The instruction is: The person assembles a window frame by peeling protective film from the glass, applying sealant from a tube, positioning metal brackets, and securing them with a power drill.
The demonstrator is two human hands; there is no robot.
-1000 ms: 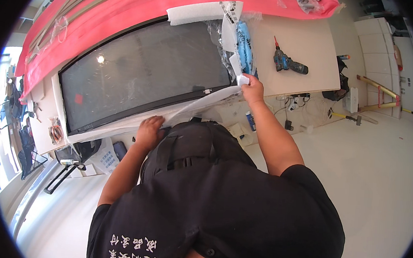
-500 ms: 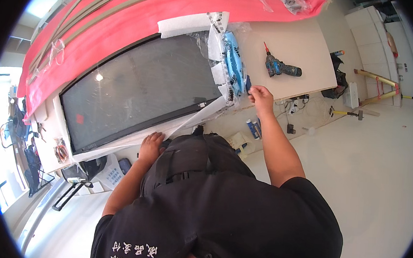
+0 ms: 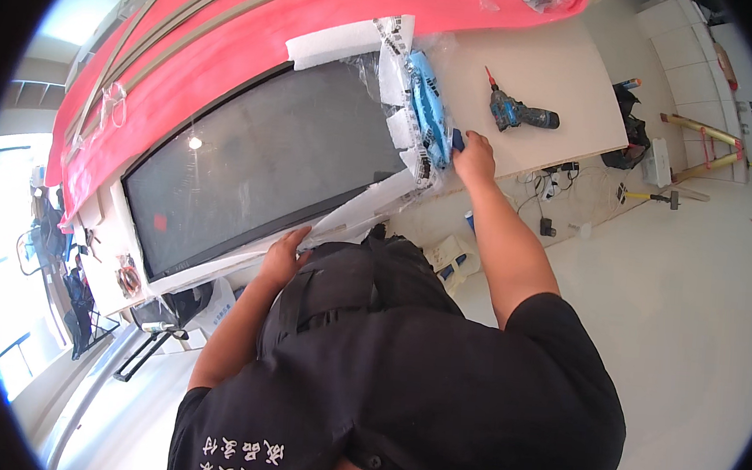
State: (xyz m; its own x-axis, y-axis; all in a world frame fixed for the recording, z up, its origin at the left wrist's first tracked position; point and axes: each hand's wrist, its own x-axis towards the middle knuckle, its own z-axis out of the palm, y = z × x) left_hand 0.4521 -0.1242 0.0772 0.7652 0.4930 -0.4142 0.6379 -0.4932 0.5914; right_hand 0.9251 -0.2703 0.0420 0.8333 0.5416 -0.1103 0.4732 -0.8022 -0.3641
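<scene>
A large dark glass panel [image 3: 259,155] in a black frame lies on the worktable, partly covered by white foam wrapping [image 3: 342,52] and clear plastic. My left hand [image 3: 282,259] rests on the wrapped near edge of the panel, fingers stretched out. At the panel's right end, my right hand [image 3: 476,159] is closed around a small dark blue object [image 3: 458,141], whose kind I cannot make out. It is right beside a crumpled light-blue printed plastic package [image 3: 430,107] lying along the foam.
A cordless drill [image 3: 520,114] with a red-tipped bit lies on the bare board to the right. Long beige strips [image 3: 167,33] rest on pink sheeting [image 3: 228,91] at the far side. A hammer [image 3: 653,198] and cables [image 3: 549,189] are on the floor.
My right hand has closed more fully around the dark blue object. My left hand stays at the panel's near edge, its fingers shifted slightly. The whole view has shifted a little.
</scene>
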